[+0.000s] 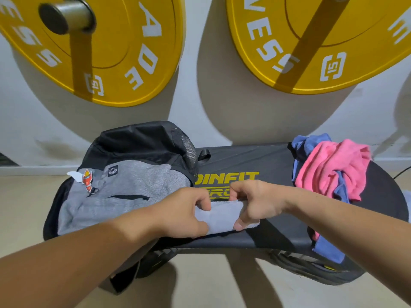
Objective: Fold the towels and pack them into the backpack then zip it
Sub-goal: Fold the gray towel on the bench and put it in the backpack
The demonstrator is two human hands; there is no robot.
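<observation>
Towel (219, 215), grey, folded to a small rectangle, low centre of frame. Lies on the black bench (278, 232), just right of the backpack (124, 192). Gripped at both ends. Left hand (184, 212): fingers curled over the left edge, thumb position hard to tell. Right hand (255, 203): fingers bent round the top right corner, thumb pressed on the lower right edge. Bare forearms reaching in from the two bottom corners.

Left of centre, backpack with grey front and black top, flat on the bench's left end, front pocket slit facing up. Red badge (87, 179) and white tag (74, 175) near its upper left. Main zip hidden.

Yellow lettering (226, 177) on the bench just beyond the hands.

Right of centre, farther along the bench, a crumpled heap, well apart from the hands: pink towel (333, 170) over blue towel (309, 141), blue cloth hanging off the near edge.

Upper frame, two yellow plates against a white wall (200, 103): left plate (133, 63), right plate (333, 70).
</observation>
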